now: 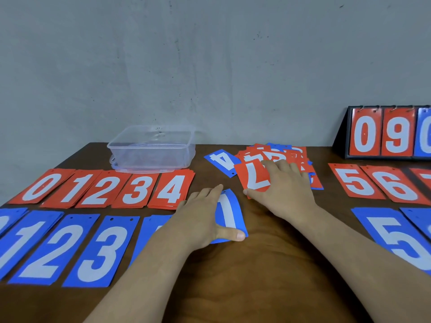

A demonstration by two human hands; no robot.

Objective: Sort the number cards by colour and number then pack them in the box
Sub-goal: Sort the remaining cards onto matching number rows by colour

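Right now the left hand (200,217) pinches a blue card (229,215), thumb along its near edge and fingers over its left side, so the card bows upward just above the table (268,264). Its white digit is partly covered; it could be a 0, but I cannot tell. The right hand (284,185) lies spread over the near edge of the loose pile (277,159) of mixed red and blue cards, its thumb and fingers gripping a red 7 (253,177) that lies upside down to the viewer. Just left of the pile a blue 4 (222,162) lies alone, also upside down.

Left of the hands run two sorted rows. The red row (102,188) reads 0, 1, 2, 3, 4; each seems to be a small stack. The blue row (58,245) below it shows 1, 2, 3, with a cut-off card at the far left and another card hidden under the left forearm. On the right lie a red 5 (355,180) and 6 (396,186), and a blue 5 (394,238) nearer the viewer, with more cards cut off by the frame.

The clear box (151,148) stands behind the red row, near the wall (210,66); I cannot tell whether it holds anything. A black flip scoreboard (387,132) stands at the back right, showing red 0 and 9.
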